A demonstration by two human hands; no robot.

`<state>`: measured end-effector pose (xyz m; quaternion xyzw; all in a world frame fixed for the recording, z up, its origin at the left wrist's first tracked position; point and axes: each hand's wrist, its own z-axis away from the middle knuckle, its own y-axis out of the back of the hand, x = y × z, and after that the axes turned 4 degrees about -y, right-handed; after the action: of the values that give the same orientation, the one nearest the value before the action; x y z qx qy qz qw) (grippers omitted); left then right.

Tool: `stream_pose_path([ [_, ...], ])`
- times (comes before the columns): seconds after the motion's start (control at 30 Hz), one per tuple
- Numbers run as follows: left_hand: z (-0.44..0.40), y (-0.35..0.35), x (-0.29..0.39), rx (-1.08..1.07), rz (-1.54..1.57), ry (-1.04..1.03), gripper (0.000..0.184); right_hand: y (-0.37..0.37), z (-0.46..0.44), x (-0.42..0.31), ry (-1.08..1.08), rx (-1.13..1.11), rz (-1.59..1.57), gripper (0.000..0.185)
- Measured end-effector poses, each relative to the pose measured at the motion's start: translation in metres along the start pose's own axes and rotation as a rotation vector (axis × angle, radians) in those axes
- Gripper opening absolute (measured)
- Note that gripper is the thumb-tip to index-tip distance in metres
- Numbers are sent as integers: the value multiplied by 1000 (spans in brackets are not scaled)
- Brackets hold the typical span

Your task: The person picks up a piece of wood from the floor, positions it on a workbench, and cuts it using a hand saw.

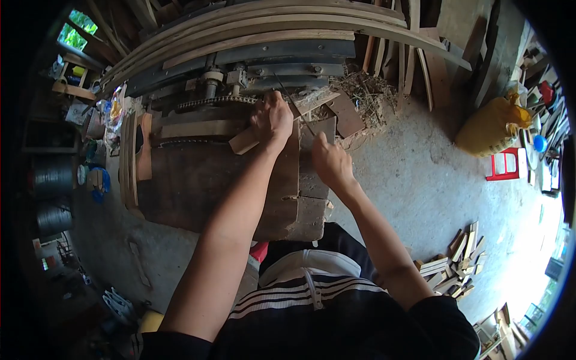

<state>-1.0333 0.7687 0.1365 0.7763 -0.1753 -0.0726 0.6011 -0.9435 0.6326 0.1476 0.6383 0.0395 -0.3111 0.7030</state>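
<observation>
My left hand [273, 120] is closed near the middle of the wooden workbench [192, 186], its fingers around something I cannot make out. A short wood block [244, 141] lies just left of that wrist. To the right, my right hand [331, 159] is closed on the near end of a thin, dark rod-like tool [304, 118]. The tool slants up and left, past the fingers of my left hand. Behind my left hand a chain [216, 101] runs along the bench. A light wood strip [318, 105] lies beyond the tool.
Long planks [264, 22] span the far side over metal rails. Wood shavings [375, 93] are heaped at the back right. A yellow sack [489, 127] and a red stool [504, 165] stand at the right. Offcuts [459, 258] lie on the floor at the lower right.
</observation>
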Motion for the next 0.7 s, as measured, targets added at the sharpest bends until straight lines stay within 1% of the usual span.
stream_pose_path([
  [0.1, 1, 1, -1, 3, 0, -20, 16, 1, -7, 0, 3, -51, -13, 14],
  [0.13, 0, 2, -1, -48, -9, -18, 18, -3, -17, -3, -1, -47, -14, 14],
  [0.2, 0, 4, 0, -54, 9, -5, 19, -15, -44, -13, 41, 40, -51, 14],
  [0.3, 0, 3, 0, -65, 18, 5, 20, -27, -48, -9, 33, 96, -109, 14],
  [0.33, 0, 2, 0, -67, 14, 13, 20, -18, -37, -8, 31, 96, -107, 14],
  [0.4, 1, -1, 1, -63, 12, 26, 20, 0, -6, -2, -28, -29, -48, 16],
  [0.47, 1, 1, 0, -59, 6, 48, 20, 5, -3, -1, -11, -46, -31, 18],
  [0.53, 2, 6, 1, -70, 3, 13, 21, 0, -7, -3, -10, -57, -23, 19],
  [0.6, 1, 7, 2, -88, 13, 15, 22, -11, -39, -11, 30, 12, -82, 18],
  [0.7, -2, 5, -1, -110, 32, 27, 23, -16, -52, -16, 44, 86, -160, 18],
])
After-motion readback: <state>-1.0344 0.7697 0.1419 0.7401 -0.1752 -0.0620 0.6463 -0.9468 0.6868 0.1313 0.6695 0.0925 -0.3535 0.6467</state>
